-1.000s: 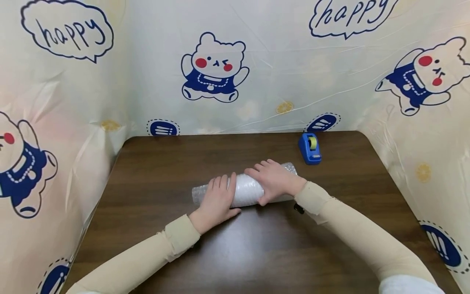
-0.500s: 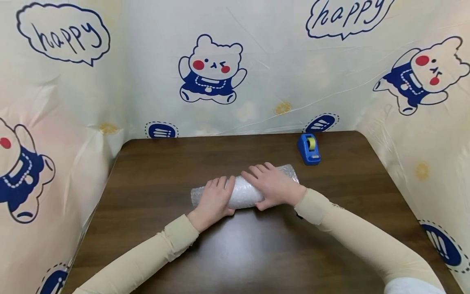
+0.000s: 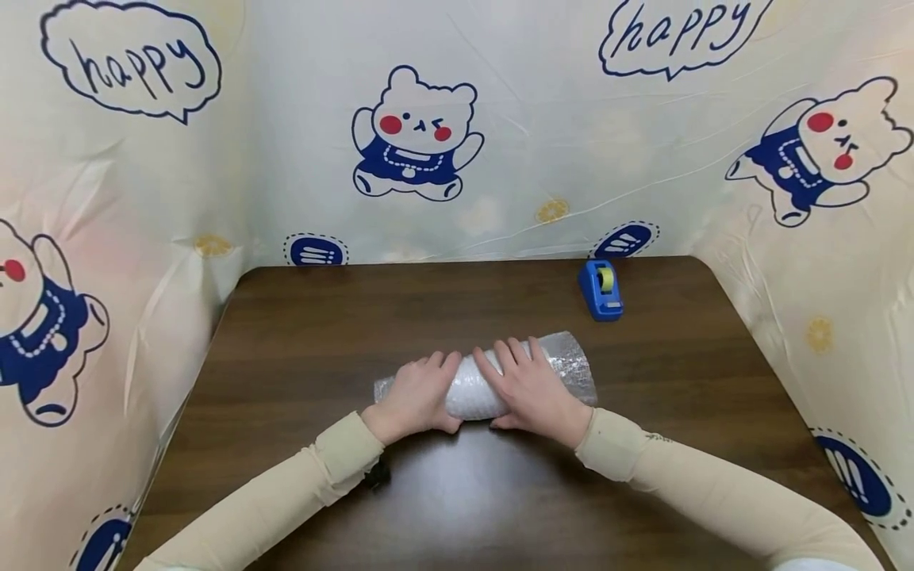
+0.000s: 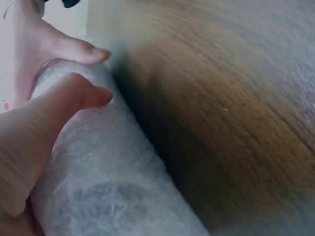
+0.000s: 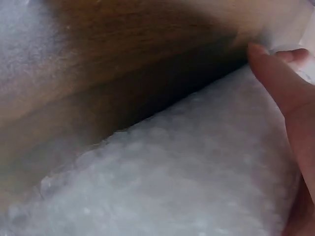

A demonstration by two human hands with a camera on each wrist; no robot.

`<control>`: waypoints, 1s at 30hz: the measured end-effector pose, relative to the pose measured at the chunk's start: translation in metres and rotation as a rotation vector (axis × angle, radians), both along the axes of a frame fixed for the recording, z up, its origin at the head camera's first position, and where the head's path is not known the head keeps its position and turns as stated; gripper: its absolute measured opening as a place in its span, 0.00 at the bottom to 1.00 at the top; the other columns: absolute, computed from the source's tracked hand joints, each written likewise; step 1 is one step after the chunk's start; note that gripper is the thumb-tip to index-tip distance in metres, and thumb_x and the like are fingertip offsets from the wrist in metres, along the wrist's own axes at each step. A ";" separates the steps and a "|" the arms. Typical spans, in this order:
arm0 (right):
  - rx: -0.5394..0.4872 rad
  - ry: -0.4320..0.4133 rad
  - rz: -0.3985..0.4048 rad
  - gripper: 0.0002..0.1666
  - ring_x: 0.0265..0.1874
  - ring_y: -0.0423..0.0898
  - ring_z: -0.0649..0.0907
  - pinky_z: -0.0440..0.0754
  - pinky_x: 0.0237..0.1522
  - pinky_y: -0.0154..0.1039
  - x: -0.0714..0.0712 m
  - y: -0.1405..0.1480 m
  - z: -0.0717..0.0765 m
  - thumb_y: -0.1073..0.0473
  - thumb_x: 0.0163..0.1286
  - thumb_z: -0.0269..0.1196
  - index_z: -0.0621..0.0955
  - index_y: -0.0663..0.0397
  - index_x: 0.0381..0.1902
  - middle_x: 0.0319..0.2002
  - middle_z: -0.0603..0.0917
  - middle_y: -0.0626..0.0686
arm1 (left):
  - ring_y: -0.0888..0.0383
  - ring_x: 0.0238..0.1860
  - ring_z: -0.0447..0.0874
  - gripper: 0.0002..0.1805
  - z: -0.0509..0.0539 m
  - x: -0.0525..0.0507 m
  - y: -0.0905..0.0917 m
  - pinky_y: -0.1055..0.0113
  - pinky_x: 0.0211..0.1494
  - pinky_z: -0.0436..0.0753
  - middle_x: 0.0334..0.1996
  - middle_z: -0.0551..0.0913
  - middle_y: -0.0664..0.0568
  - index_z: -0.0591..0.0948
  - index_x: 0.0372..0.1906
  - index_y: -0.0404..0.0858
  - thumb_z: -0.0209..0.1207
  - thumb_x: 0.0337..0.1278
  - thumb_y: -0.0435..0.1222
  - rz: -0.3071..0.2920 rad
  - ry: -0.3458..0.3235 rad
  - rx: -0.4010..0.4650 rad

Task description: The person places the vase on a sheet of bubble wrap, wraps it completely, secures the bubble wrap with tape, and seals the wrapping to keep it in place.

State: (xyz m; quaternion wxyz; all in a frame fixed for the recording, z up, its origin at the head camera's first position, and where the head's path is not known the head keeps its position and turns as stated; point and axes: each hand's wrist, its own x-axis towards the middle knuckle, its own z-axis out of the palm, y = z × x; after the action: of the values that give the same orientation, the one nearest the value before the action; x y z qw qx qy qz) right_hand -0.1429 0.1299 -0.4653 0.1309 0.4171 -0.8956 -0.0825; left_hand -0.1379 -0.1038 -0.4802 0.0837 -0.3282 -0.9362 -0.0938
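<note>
A roll of bubble wrap [image 3: 474, 390] lies crosswise on the brown table, with something white showing through its middle. My left hand [image 3: 417, 396] grips it left of the middle, thumb on the near side and fingers over the top. Close beside it, my right hand [image 3: 537, 396] holds the right part the same way, fingers spread. The clear wrap flares wider at the right end than at the left. In the left wrist view, both thumbs press along the bubble wrap [image 4: 118, 162]. The right wrist view has the bubble wrap [image 5: 167, 172] filling its lower half.
A blue tape dispenser [image 3: 601, 290] with a yellowish roll stands at the back right of the table [image 3: 321, 309]. Printed cloth with bear drawings [image 3: 417, 135] hangs behind and along both sides. A small dark object [image 3: 377, 476] shows under the left wrist.
The roll has come nearer to me, together with both hands. My right hand has turned so its fingers point more forward, and the wrap's right end now shows wider.
</note>
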 end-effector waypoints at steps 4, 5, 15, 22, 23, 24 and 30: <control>-0.036 0.001 0.049 0.61 0.45 0.59 0.82 0.80 0.46 0.55 0.005 0.002 -0.003 0.22 0.44 0.73 0.74 0.55 0.67 0.49 0.82 0.60 | 0.53 0.30 0.82 0.44 0.001 0.006 -0.001 0.57 0.28 0.83 0.36 0.81 0.47 0.76 0.54 0.33 0.78 0.29 0.54 -0.045 -0.120 0.005; -0.051 -0.011 0.061 0.60 0.43 0.58 0.82 0.80 0.43 0.54 0.006 0.002 -0.003 0.23 0.43 0.74 0.75 0.55 0.66 0.48 0.82 0.59 | 0.53 0.31 0.82 0.44 0.002 0.008 -0.001 0.57 0.28 0.83 0.36 0.81 0.47 0.76 0.54 0.33 0.78 0.31 0.54 -0.051 -0.148 0.001; -0.016 -0.277 0.051 0.56 0.43 0.55 0.83 0.81 0.45 0.55 -0.024 -0.001 0.012 0.24 0.44 0.74 0.76 0.51 0.64 0.47 0.84 0.55 | 0.43 0.55 0.83 0.60 0.014 0.000 -0.005 0.46 0.52 0.84 0.60 0.80 0.39 0.71 0.68 0.35 0.75 0.34 0.71 0.014 -0.226 0.003; 0.071 -0.427 0.016 0.54 0.44 0.54 0.84 0.82 0.48 0.56 -0.049 -0.009 0.021 0.24 0.45 0.72 0.76 0.48 0.63 0.48 0.85 0.53 | 0.47 0.43 0.80 0.50 0.011 0.001 -0.005 0.55 0.46 0.85 0.45 0.80 0.43 0.78 0.61 0.32 0.71 0.45 0.68 -0.068 0.127 -0.022; 0.074 -0.441 0.010 0.53 0.44 0.54 0.84 0.83 0.48 0.55 -0.052 -0.009 0.022 0.25 0.45 0.73 0.76 0.48 0.63 0.47 0.85 0.53 | 0.47 0.42 0.81 0.48 0.011 0.003 -0.005 0.56 0.45 0.86 0.44 0.81 0.42 0.78 0.60 0.31 0.71 0.47 0.67 -0.068 0.165 -0.023; 0.083 -0.452 0.004 0.53 0.44 0.53 0.84 0.83 0.48 0.54 -0.055 -0.010 0.023 0.25 0.45 0.73 0.76 0.48 0.63 0.48 0.85 0.52 | 0.47 0.41 0.82 0.47 0.010 0.004 -0.005 0.57 0.45 0.86 0.44 0.83 0.42 0.78 0.59 0.31 0.70 0.49 0.66 -0.072 0.198 -0.026; 0.103 -0.495 0.000 0.55 0.50 0.53 0.83 0.81 0.52 0.55 -0.063 -0.008 0.021 0.24 0.47 0.71 0.75 0.47 0.67 0.53 0.85 0.53 | 0.42 0.48 0.87 0.44 0.005 0.012 -0.004 0.55 0.49 0.88 0.52 0.85 0.36 0.79 0.58 0.29 0.72 0.51 0.62 -0.086 0.229 0.019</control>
State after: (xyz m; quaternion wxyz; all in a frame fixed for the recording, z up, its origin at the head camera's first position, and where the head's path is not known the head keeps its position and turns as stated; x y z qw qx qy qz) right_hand -0.2061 0.1219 -0.4441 -0.1138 0.4306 -0.8950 -0.0232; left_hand -0.1255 -0.1080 -0.4756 0.1892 -0.3759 -0.9046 -0.0679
